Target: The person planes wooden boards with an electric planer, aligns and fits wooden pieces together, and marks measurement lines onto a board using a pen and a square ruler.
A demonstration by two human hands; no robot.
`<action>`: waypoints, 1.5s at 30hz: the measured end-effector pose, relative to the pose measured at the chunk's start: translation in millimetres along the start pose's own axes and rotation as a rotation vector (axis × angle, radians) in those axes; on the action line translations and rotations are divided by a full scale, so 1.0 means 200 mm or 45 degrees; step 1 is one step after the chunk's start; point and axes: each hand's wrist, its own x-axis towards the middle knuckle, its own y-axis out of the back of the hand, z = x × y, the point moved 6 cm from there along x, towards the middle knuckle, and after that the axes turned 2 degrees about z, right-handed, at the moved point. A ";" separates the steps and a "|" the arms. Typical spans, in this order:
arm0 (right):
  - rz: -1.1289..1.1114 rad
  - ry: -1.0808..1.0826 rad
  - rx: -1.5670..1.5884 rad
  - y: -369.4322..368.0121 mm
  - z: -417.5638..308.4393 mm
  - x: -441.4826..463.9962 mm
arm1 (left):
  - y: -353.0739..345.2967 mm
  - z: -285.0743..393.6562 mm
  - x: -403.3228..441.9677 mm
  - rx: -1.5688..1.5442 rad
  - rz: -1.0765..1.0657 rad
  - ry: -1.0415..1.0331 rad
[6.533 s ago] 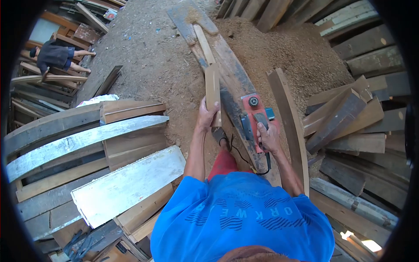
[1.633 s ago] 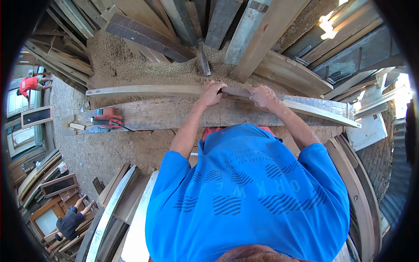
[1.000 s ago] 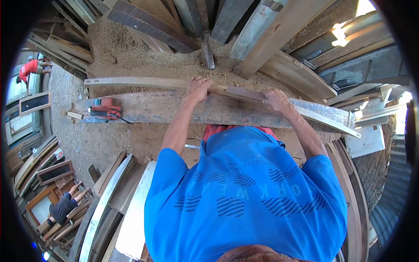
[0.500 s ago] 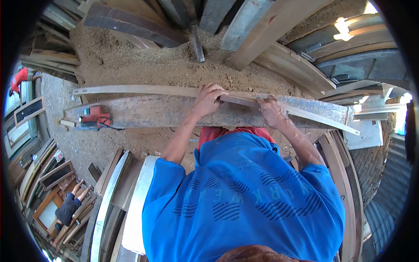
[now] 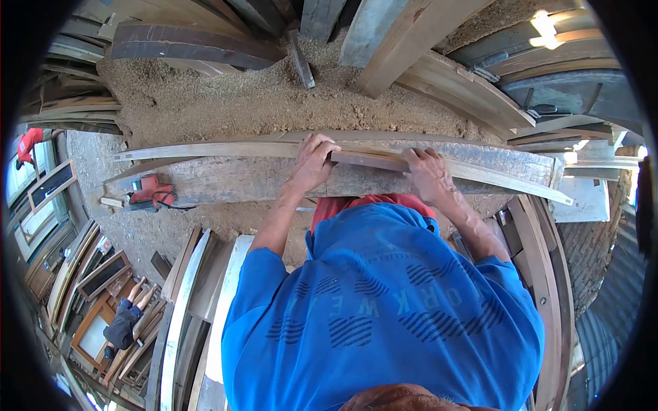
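Note:
A long, thin pale wooden strip (image 5: pixel 226 149) lies lengthwise over a worn plank bench (image 5: pixel 253 179). A shorter, darker wood piece (image 5: pixel 370 159) is against the strip, between my hands. My left hand (image 5: pixel 315 161) is closed round the left end of the dark piece, over the strip. Around its right end my right hand (image 5: pixel 428 175) is closed, fingers curled over the edge. A red power planer (image 5: pixel 152 192) rests on the bench's left end, beside a small wood block (image 5: pixel 111 202).
Sawdust (image 5: pixel 226 103) covers the ground beyond the bench. Leaning boards (image 5: pixel 411 48) stand past it, and more planks lie at both sides. One person in dark clothes (image 5: pixel 123 325) is at lower left, another in red (image 5: pixel 29 144) at far left.
Since about six seconds ago, both hands have left the planer and the earlier wood piece and taken hold of the dark piece. Lately the strip's left part has come nearer the bench.

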 end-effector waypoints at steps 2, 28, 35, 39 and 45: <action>-0.095 0.015 -0.017 -0.04 0.02 0.00 | -0.01 -0.02 -0.01 0.020 -0.026 0.007; 0.028 0.011 0.264 0.05 -0.20 0.15 | 0.51 -0.10 -0.37 0.519 0.443 0.566; -0.025 0.060 0.189 -0.04 -0.32 0.22 | 0.89 -0.47 -0.80 0.440 1.043 0.877; -0.172 0.080 0.257 -0.07 -0.51 0.23 | 1.07 -0.71 -1.08 0.690 1.407 0.973; -0.232 0.150 0.304 -0.15 -0.74 0.23 | 1.56 -1.07 -1.57 0.553 1.663 1.432</action>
